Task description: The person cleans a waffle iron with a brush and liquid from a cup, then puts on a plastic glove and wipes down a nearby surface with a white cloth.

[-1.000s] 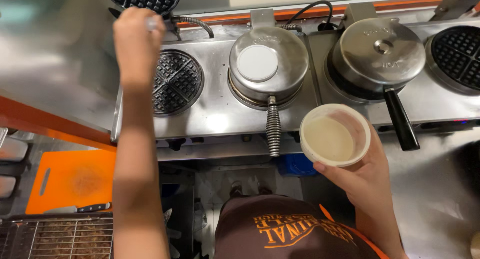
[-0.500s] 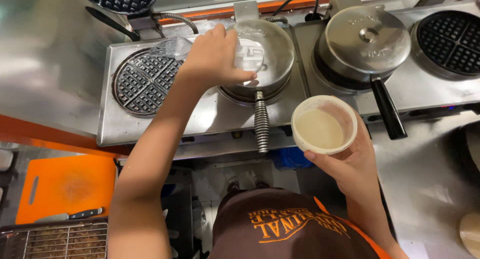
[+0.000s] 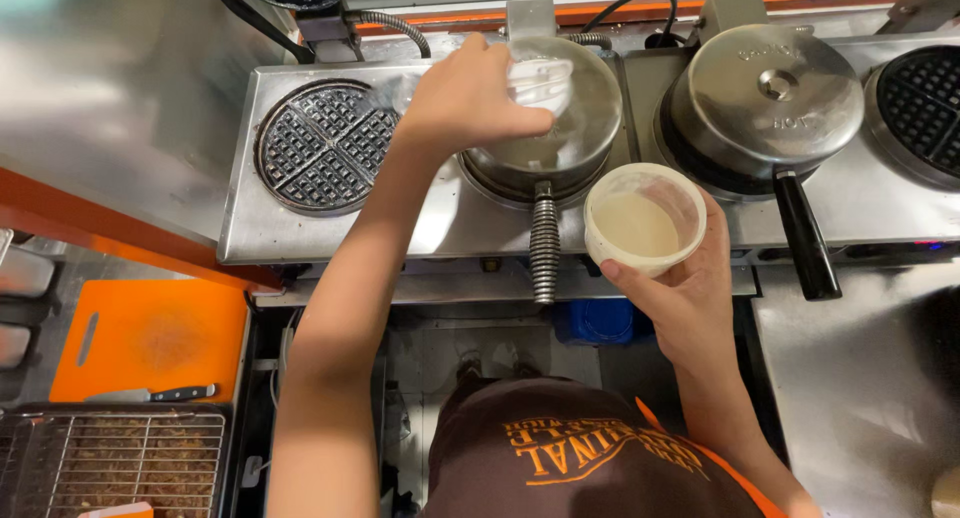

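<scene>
The left hand (image 3: 470, 103) reaches out over the row of waffle irons, fingers curled around a white plastic lid (image 3: 540, 81) pinched at its edge; the lid hangs blurred just above the domed steel cover of the closed waffle iron (image 3: 545, 128), and whether it touches the cover cannot be told. The right hand (image 3: 680, 293) is cupped under and around a round white tub (image 3: 645, 218), thumb along its near wall, holding it level in front of the steel worktop (image 3: 440, 223) between two iron handles. The tub holds pale, creamy batter (image 3: 632, 226) filling the lower part, with smears on the inner wall. Left of the lid, an open waffle plate (image 3: 325, 146) lies bare, its dark grid split into four quarters. Another closed iron (image 3: 765, 98) with a black handle sits to the right of the tub.
</scene>
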